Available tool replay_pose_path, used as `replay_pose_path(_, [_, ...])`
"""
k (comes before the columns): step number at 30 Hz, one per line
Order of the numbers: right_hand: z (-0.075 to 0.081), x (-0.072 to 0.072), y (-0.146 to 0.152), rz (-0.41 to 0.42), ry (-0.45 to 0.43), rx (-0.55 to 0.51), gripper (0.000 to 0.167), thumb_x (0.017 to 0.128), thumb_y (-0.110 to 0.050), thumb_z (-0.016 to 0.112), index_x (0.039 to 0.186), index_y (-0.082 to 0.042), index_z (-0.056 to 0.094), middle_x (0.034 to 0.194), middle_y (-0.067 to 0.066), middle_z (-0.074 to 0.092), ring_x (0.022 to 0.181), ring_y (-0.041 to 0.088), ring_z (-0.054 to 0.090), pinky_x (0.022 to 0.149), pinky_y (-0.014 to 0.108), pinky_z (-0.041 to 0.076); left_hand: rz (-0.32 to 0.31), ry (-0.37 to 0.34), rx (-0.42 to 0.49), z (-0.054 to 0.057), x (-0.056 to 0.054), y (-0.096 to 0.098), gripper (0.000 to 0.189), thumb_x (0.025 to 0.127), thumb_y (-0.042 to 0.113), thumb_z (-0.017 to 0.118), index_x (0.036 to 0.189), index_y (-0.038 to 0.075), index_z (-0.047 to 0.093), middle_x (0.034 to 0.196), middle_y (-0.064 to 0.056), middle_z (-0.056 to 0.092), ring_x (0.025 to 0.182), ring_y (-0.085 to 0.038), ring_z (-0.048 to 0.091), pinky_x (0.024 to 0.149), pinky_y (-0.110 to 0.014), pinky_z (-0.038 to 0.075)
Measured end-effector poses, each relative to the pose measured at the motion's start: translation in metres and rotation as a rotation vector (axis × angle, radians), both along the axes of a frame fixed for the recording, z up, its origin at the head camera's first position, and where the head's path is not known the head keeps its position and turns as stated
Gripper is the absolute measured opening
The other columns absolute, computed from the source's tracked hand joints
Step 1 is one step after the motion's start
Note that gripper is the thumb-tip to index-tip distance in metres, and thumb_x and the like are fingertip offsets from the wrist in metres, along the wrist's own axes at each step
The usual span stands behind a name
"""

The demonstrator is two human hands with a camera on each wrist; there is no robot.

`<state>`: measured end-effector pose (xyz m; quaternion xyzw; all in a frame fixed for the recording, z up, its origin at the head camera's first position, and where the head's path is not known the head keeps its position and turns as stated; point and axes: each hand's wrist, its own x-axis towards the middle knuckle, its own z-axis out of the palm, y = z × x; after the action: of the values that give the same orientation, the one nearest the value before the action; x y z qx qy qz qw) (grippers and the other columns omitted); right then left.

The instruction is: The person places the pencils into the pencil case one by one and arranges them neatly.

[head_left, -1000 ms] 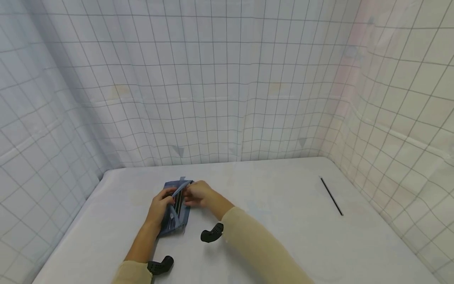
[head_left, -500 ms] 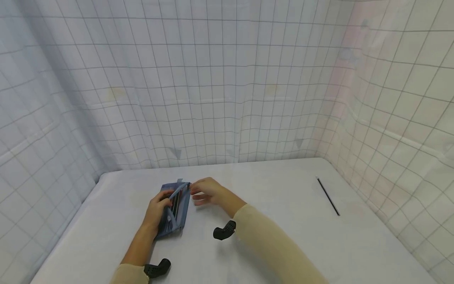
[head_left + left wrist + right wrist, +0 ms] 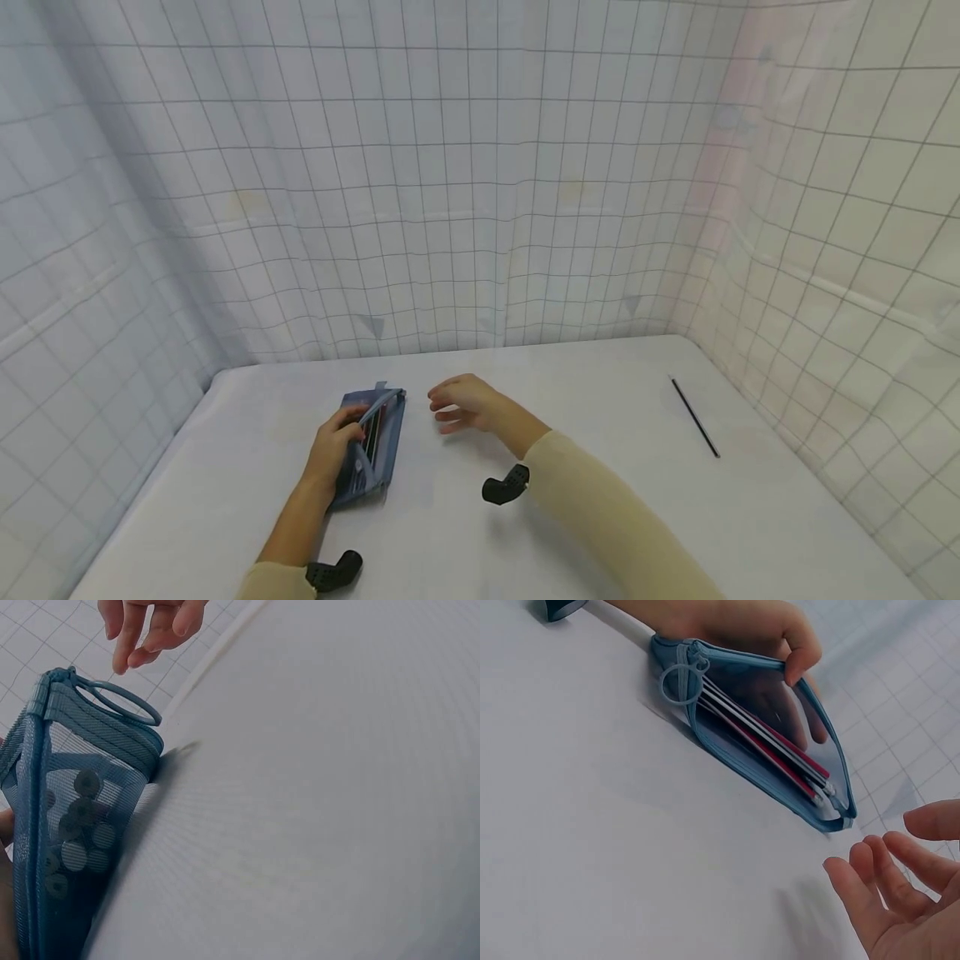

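A blue zippered pencil case (image 3: 389, 442) with mesh sides lies on the table at the left, its mouth unzipped. Several pencils (image 3: 769, 742) rest inside it, red and dark, and their round ends show through the mesh in the left wrist view. My left hand (image 3: 332, 446) grips the case's far-left edge, thumb over the rim and fingers behind the wall. A ring-shaped zipper pull (image 3: 681, 684) hangs at one end. To the right of the case, my right hand (image 3: 468, 404) hovers with loosely bent fingers and nothing between them.
A single dark pencil (image 3: 694, 417) lies on the white tabletop (image 3: 570, 467) far to the right. Grid-patterned white curtains (image 3: 480, 183) enclose the table at the back and both sides.
My right hand has drawn away from the case's opening toward the right, fingers loosening. The left hand keeps its grip on the case, which stays in about the same place.
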<state>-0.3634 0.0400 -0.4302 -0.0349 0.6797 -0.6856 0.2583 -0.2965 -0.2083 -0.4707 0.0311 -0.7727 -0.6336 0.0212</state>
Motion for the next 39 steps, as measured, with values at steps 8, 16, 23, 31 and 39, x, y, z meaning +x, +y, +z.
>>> replay_pose_path(8, [0.004, 0.001, 0.026, 0.053, 0.039, 0.071, 0.043, 0.098, -0.009, 0.069, 0.137, 0.005, 0.061, 0.12, 0.013, 0.069, 0.12, 0.037, 0.063, 0.085, 0.045, 0.058, 0.001, -0.005, -0.005, -0.001, 0.0, -0.002, 0.056, 0.089, 0.003, 0.048, 0.145, -0.005, 0.049, 0.147, -0.025, 0.046, 0.132, -0.039, 0.038, 0.115, -0.054, 0.018])
replay_pose_path(16, [0.004, -0.001, 0.056, 0.055, 0.108, 0.196, 0.049, 0.092, -0.01, 0.077, 0.136, 0.003, 0.062, 0.119, 0.01, 0.07, 0.115, 0.035, 0.066, 0.085, 0.044, 0.058, -0.004, -0.006, -0.008, -0.002, 0.001, -0.003, 0.056, 0.09, 0.003, 0.048, 0.145, -0.005, 0.048, 0.147, -0.026, 0.046, 0.131, -0.039, 0.038, 0.114, -0.055, 0.018])
replay_pose_path(23, [0.004, -0.002, 0.087, 0.028, 0.127, 0.257, 0.051, 0.09, -0.013, 0.079, 0.136, 0.002, 0.063, 0.117, 0.01, 0.071, 0.112, 0.032, 0.067, 0.088, 0.044, 0.057, 0.0, -0.014, -0.011, -0.001, 0.001, 0.0, 0.057, 0.09, 0.004, 0.048, 0.146, -0.005, 0.048, 0.147, -0.025, 0.046, 0.13, -0.039, 0.038, 0.111, -0.053, 0.021])
replay_pose_path(31, [0.009, -0.001, 0.124, 0.003, 0.148, 0.313, 0.05, 0.091, -0.01, 0.077, 0.137, 0.002, 0.062, 0.115, 0.009, 0.073, 0.112, 0.033, 0.067, 0.089, 0.044, 0.056, -0.004, -0.007, -0.006, -0.001, 0.001, 0.0, 0.056, 0.091, 0.005, 0.048, 0.146, -0.004, 0.048, 0.146, -0.025, 0.046, 0.129, -0.039, 0.037, 0.11, -0.055, 0.02])
replay_pose_path(39, [0.01, 0.002, 0.162, -0.015, 0.191, 0.377, 0.048, 0.092, -0.004, 0.074, 0.138, 0.002, 0.06, 0.118, 0.012, 0.07, 0.11, 0.032, 0.067, 0.089, 0.043, 0.056, -0.003, -0.008, -0.008, -0.002, 0.0, -0.001, 0.055, 0.091, 0.004, 0.048, 0.145, -0.005, 0.048, 0.146, -0.026, 0.046, 0.129, -0.039, 0.037, 0.111, -0.055, 0.019])
